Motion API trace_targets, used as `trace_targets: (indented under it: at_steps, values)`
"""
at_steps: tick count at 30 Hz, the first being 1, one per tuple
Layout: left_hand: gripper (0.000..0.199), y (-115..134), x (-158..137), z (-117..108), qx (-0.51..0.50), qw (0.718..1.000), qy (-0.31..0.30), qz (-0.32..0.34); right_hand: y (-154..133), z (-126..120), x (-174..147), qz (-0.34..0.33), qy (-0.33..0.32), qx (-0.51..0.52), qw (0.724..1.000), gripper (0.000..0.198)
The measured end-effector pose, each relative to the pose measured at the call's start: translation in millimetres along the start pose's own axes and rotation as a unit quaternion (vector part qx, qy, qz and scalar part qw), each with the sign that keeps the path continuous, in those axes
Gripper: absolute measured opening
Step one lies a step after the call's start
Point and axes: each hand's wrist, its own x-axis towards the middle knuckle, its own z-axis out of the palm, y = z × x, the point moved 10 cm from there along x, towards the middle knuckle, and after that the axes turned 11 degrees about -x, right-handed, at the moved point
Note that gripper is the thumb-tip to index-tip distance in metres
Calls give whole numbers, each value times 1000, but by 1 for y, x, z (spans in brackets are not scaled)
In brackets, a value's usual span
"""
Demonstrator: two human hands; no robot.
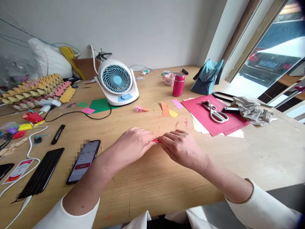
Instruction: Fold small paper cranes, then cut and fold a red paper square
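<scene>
Over the middle of the table, my left hand (139, 141) and my right hand (179, 144) meet, both closed on a narrow strip of red paper (156, 140). Only a short bit of the strip shows between my fingers; the rest is hidden. Just beyond my hands lie an orange paper piece (165, 109), a yellow piece (173, 113) and a pink piece (177, 103). A small pink and orange paper shape (142, 109) lies left of them.
A white fan (116, 81) stands at the back. To the right, scissors (218, 115) rest on red paper sheets (200, 109), with a pink bottle (178, 85) and blue bag (207, 78) behind. On the left are a phone (84, 162), a black marker (58, 134) and cables.
</scene>
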Motion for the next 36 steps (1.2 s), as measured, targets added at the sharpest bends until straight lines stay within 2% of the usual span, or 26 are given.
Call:
trace_targets:
  at_steps: [3,6,12,19,25,30,33,34,36]
  values:
    - [17,5,0,-40,-38,996,76,38,12,-7,12,35,-4,83,996,26]
    - [14,4,-3,-61,-49,987,141,59,17,-4,16,41,-18,141,989,26]
    - [11,14,-4,-60,61,981,173,60,9,-1,28,23,-35,158,987,27]
    - [18,9,-14,-72,77,975,196,64,10,-8,38,3,-61,160,985,24]
    - [20,-26,-28,-91,15,976,216,24,40,-7,20,32,-65,202,977,34]
    - [17,-57,-38,-104,-84,964,254,-2,74,3,-1,103,-78,265,956,37]
    - [14,-87,-48,-112,-170,925,338,-41,93,15,-15,158,-86,321,930,41]
    - [15,-99,-53,-114,-204,901,378,-60,99,20,-18,177,-81,344,918,43]
    - [20,-125,-57,-107,-290,856,416,-102,108,31,-25,217,-60,410,884,47]
